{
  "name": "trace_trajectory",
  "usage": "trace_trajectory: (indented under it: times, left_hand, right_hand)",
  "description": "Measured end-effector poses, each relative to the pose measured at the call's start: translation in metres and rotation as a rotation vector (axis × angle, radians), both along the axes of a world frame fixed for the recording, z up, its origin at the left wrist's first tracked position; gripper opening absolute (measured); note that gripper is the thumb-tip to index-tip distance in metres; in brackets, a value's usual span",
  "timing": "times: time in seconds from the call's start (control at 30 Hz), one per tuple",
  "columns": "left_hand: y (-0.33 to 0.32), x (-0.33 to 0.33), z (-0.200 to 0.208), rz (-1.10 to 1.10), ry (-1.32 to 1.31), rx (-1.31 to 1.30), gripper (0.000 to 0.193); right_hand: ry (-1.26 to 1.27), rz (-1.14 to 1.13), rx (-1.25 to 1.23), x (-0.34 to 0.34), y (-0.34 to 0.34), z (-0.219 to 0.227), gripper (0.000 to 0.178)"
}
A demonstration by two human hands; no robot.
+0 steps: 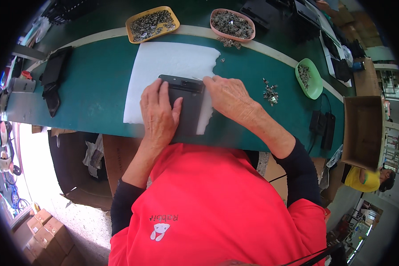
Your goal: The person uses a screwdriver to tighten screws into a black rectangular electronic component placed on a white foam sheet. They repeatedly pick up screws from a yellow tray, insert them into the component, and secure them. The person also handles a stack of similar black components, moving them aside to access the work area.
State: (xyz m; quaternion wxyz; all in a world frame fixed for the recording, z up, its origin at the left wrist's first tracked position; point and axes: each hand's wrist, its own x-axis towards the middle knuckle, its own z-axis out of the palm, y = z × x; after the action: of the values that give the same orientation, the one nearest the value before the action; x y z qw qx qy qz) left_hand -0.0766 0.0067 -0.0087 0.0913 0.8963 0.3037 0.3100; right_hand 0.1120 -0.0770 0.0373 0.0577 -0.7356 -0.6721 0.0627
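A dark grey, flat rectangular casing (188,108) lies on a white foam sheet (139,95). A recessed strip with a small slot runs along its far end. My left hand (156,108) grips the casing's left side, its fingers reaching the far left corner and its thumb on the top face. At the far right corner, my right hand (228,95) is closed in a pinch. A thin, pale metal tip (197,79) shows at those fingers, pointing left over the recessed strip; the rest of that tool is hidden in the hand.
Small metal parts fill a yellow tray (129,32), a pink tray (213,31) and a green tray (315,84). A loose metal pile (271,93) lies right of my right hand. Black pieces (55,68) lie left; black adapters (323,124) lie right, beside a cardboard box (362,133).
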Motion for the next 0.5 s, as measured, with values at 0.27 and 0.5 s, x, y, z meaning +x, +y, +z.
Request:
trace_trajectory:
  times: [0.27, 0.5]
  left_hand:
    - [0.007, -0.009, -0.004, 0.027, 0.015, -0.104, 0.051]
    - [0.025, -0.005, 0.001, -0.01, -0.131, -0.229, 0.044]
  right_hand:
    - [0.173, -0.066, -0.017, 0.018, -0.017, -0.005, 0.033]
    - [0.291, 0.058, 0.137, -0.007, 0.002, 0.01, 0.03]
